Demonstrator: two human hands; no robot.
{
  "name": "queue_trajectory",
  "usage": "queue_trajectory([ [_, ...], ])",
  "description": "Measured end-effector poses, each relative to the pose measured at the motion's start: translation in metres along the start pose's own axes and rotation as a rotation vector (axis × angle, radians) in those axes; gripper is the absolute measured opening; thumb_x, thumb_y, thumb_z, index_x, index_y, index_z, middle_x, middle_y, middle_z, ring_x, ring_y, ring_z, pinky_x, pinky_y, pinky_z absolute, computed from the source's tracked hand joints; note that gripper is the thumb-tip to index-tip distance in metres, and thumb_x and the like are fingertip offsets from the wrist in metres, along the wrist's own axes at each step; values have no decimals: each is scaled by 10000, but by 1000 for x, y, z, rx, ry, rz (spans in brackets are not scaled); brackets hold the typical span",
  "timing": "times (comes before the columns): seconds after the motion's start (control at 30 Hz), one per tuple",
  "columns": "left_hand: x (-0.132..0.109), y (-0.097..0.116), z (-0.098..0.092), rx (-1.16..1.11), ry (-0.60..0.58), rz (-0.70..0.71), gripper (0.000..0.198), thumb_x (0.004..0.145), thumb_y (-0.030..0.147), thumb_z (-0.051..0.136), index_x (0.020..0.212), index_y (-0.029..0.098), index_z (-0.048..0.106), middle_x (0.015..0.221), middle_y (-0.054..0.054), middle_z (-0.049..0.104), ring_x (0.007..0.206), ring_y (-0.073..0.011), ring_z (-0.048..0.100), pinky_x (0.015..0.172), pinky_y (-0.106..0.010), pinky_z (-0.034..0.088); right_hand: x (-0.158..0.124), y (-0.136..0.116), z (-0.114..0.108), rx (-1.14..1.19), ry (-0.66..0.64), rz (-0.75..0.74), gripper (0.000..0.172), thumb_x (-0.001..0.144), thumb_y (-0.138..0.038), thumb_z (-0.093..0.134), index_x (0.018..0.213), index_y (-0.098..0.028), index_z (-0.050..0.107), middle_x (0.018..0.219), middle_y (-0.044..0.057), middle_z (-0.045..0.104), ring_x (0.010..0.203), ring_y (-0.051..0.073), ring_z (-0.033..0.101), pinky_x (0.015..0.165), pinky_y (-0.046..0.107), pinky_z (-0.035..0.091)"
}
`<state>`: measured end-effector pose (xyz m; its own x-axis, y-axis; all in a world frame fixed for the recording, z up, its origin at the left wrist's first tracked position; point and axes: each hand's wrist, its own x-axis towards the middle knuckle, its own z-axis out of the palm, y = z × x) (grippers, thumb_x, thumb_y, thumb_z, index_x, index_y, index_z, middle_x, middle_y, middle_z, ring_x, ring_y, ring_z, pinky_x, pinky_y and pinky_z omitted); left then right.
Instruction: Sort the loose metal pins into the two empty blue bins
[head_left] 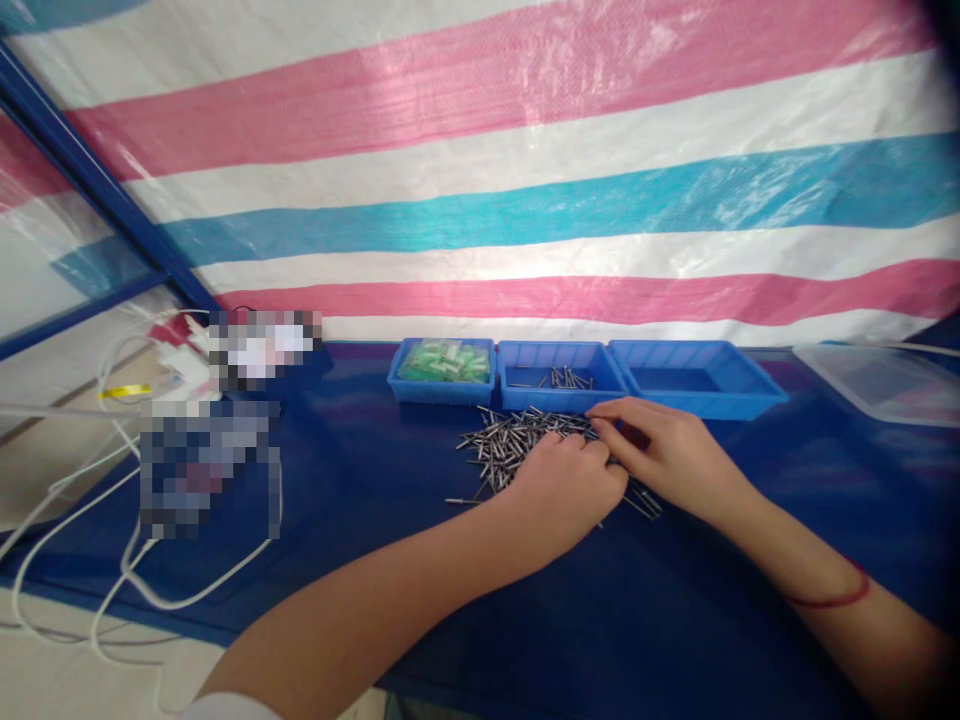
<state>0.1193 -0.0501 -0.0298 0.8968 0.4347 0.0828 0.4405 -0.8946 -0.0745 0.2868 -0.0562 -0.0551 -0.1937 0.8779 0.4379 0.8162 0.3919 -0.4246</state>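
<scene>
A loose pile of metal pop rivets lies on the blue tabletop in front of the bins. My left hand rests over the right part of this pile, back of the hand up, fingers curled inward. Whatever those fingers hold is hidden beneath them. Just to its right, my right hand has its thumb and forefinger brought together in a pinch at the pile's far right edge; the tiny item at the tips cannot be made out. Several rivets stick out between the two hands. The middle blue bin, right behind the pile, contains a few rivets.
The left blue bin holds green and white small pieces. Another blue bin stands on the right, beside a clear plastic lid. White cables and blurred-out items spread over the left side. A striped sheet hangs behind.
</scene>
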Motion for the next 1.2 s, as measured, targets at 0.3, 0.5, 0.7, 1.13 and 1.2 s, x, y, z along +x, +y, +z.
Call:
queue_trajectory([
  [0.3, -1, 0, 2, 17, 8, -22, 224, 951, 150, 405, 996, 127, 623, 1056, -103, 664, 931, -216, 622, 770, -372, 440, 0, 1, 2, -11, -37, -20, 189, 901, -263, 485, 930, -197, 660, 961, 64, 725, 839, 211, 689, 746, 327, 529],
  [0.5, -4, 1, 8, 31, 63, -24, 225, 956, 146, 388, 1014, 117, 603, 1068, -112, 652, 957, -215, 594, 765, -360, 410, 0, 0, 2, -11, -51, -18, 197, 900, -259, 485, 922, -190, 668, 957, 73, 729, 841, 221, 692, 750, 346, 531],
  [0.7, -5, -1, 18, 34, 110, -9, 254, 968, 150, 352, 957, 135, 605, 1005, -107, 659, 941, -221, 581, 773, -378, 373, 0, 0, 3, -10, -64, -16, 192, 896, -258, 490, 915, -194, 670, 944, 70, 731, 829, 218, 691, 747, 341, 528],
  [1.13, -18, -12, -1, -80, 207, -181, 241, 981, 225, 375, 1120, 216, 572, 940, -44, 645, 910, -194, 571, 814, -359, 378, 1, -19, -4, 285, -26, 180, 329, 931, -405, 441, 798, -193, 655, 749, 35, 678, 699, 188, 629, 631, 294, 487],
  [1.2, -23, -20, -6, -254, 223, -213, 247, 984, 236, 370, 1105, 233, 586, 936, -17, 631, 868, -158, 588, 815, -316, 407, 1, -27, -6, 396, -60, 231, 399, 939, -449, 411, 724, -189, 623, 607, 12, 586, 575, 152, 551, 532, 267, 437],
])
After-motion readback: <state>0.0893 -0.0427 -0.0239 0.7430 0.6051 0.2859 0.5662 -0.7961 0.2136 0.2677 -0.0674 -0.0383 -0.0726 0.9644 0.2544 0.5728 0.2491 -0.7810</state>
